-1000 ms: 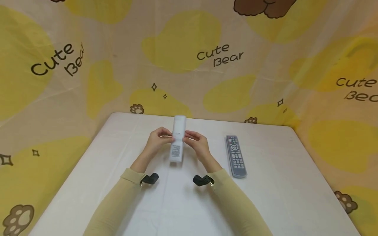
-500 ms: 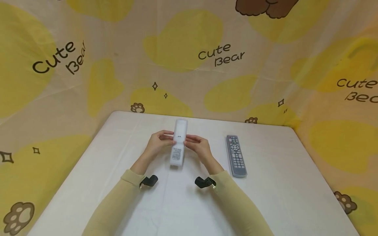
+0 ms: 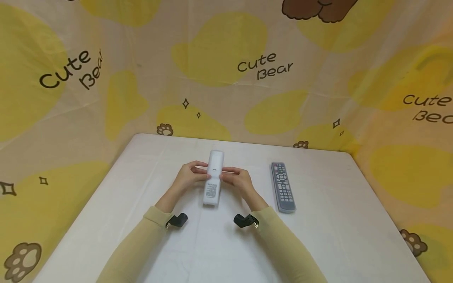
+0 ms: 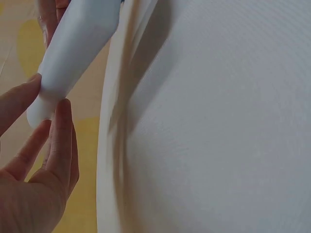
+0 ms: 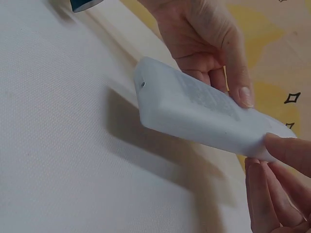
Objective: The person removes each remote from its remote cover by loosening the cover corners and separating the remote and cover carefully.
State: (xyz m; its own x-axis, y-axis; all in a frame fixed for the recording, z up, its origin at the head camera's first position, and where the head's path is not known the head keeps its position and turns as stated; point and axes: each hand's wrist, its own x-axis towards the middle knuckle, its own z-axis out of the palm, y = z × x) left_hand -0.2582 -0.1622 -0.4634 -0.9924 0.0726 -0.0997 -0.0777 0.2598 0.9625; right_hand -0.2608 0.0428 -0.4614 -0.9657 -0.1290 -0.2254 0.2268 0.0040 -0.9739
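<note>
Yellow-patterned cloth (image 3: 219, 47) behind white table (image 3: 336, 236). Gray remote (image 3: 283, 188) lies face up on the table, to the right of right hand (image 3: 241, 181), apart from it. White remote (image 3: 214, 173) sits between both hands, back side up, raised off the table; left hand (image 3: 188, 175) and right hand each pinch one side. Table's far edge just beyond; surface extends to either side.

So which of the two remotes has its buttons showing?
The grey remote, lying on the table with its buttons up; the white remote, held by the left hand and right hand, shows its labelled back.
</note>
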